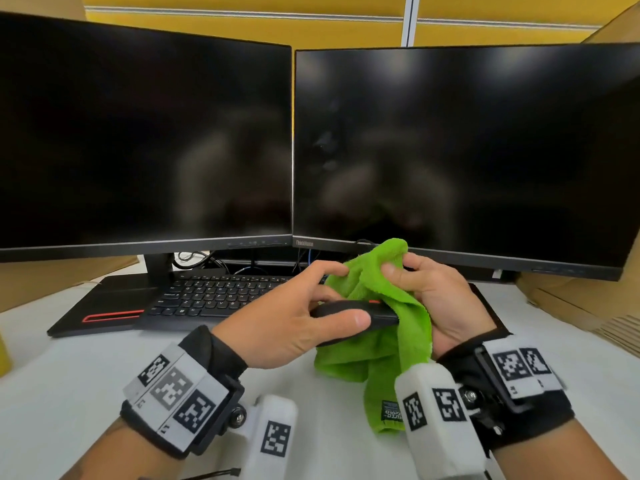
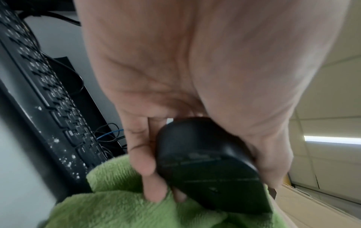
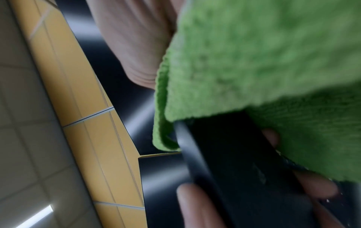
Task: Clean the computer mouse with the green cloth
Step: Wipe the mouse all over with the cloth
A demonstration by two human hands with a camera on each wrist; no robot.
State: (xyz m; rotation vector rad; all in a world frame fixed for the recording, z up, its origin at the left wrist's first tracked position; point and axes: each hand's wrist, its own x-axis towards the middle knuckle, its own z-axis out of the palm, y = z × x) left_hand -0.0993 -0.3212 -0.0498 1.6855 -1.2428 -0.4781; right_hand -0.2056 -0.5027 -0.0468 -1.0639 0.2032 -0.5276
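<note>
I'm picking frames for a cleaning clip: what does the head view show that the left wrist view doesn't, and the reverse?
Only the head view shows the right hand bunching the green cloth, the two dark monitors, and the wrist bands. Only the left wrist view shows the mouse's flat underside and a lit ceiling strip. Both show the left hand gripping the black mouse against the cloth, with the keyboard behind.

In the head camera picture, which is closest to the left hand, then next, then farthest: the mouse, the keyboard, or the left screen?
1. Mouse: gripped in the left hand.
2. Keyboard: on the desk, just behind the hand.
3. Left screen: upright beyond the keyboard, farthest.
</note>
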